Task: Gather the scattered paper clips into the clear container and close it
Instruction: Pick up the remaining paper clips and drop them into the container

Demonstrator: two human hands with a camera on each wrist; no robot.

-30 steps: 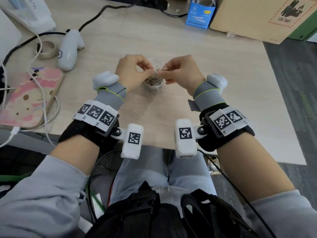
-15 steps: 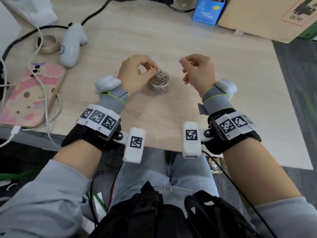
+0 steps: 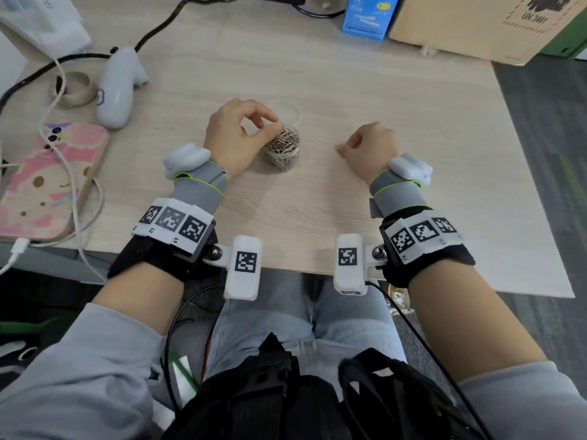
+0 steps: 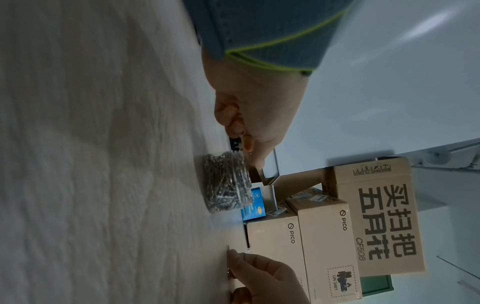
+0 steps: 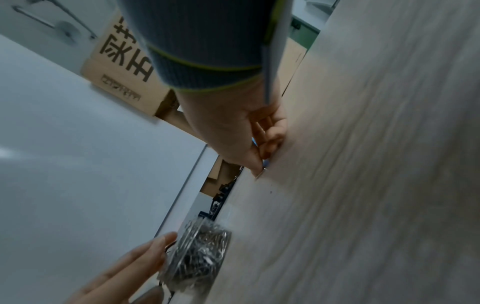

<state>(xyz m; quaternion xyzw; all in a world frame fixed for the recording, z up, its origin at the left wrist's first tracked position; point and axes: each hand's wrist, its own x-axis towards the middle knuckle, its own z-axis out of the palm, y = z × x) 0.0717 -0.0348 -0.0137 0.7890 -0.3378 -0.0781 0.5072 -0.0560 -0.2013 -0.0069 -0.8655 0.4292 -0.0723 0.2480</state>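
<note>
Judging progress, we find the clear container (image 3: 282, 147) nearly full, lid (image 3: 287, 110) off; left hand (image 3: 236, 134) steadies its rim with curled fingers, right hand (image 3: 371, 147) pinches a stray paper clip (image 3: 337, 148) off the tabletop (image 3: 317, 74).

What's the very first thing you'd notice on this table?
The clear container heaped with shiny paper clips, standing mid-table, catches the eye first. The left hand touches its top, while the right hand pinches at something tiny on the table to its right. A pink cartoon phone case lies far left.
</note>
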